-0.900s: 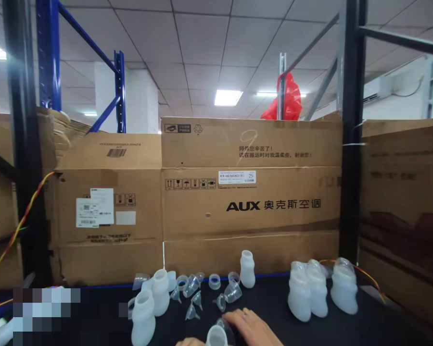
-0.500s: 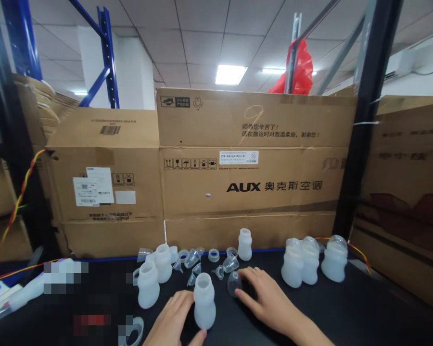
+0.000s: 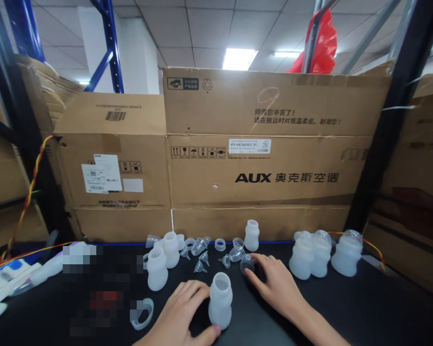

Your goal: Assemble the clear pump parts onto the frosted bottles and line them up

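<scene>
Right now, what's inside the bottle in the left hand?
The white bottle stands upright, uncapped; what shows through its open mouth looks empty. Lower down, the cloudy wall and the left hand wrapped round its base hide the inside.

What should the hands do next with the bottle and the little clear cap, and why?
Probably the right hand should pick up the clear cap and bring it over the bottle. The left hand holds that bottle upright with its mouth open, the right hand touches the cap, and three bottles further right seem capped like that.
</scene>
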Demonstrator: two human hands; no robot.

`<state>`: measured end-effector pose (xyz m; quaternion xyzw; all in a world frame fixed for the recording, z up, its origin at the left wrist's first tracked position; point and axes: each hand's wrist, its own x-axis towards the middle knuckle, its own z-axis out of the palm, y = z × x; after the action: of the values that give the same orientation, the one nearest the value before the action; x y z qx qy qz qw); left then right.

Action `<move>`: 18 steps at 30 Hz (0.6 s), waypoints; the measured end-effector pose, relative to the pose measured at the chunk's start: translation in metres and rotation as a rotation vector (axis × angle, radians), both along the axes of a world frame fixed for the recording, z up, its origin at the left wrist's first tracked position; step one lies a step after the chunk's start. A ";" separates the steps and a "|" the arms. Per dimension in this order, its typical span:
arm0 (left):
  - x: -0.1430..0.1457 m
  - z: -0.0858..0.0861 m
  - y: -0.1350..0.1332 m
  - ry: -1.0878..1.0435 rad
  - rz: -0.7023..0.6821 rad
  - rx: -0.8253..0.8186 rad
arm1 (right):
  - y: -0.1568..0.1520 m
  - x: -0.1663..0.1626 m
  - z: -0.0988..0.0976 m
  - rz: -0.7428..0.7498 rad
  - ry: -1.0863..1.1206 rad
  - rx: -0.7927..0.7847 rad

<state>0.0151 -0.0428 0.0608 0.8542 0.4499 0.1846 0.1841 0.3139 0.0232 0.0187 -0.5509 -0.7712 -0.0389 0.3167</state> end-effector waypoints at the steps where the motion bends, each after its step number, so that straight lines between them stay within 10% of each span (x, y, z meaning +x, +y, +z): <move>1: 0.000 0.001 -0.001 -0.003 -0.005 -0.003 | -0.001 -0.002 0.001 0.006 -0.001 0.003; 18: -0.009 -0.016 0.005 -0.112 -0.223 0.076 | 0.005 -0.049 0.008 0.225 -0.228 0.207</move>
<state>0.0065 -0.0379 0.0450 0.8936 0.3339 0.2272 0.1959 0.2646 0.0287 0.0266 -0.4177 -0.8506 -0.1448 0.2846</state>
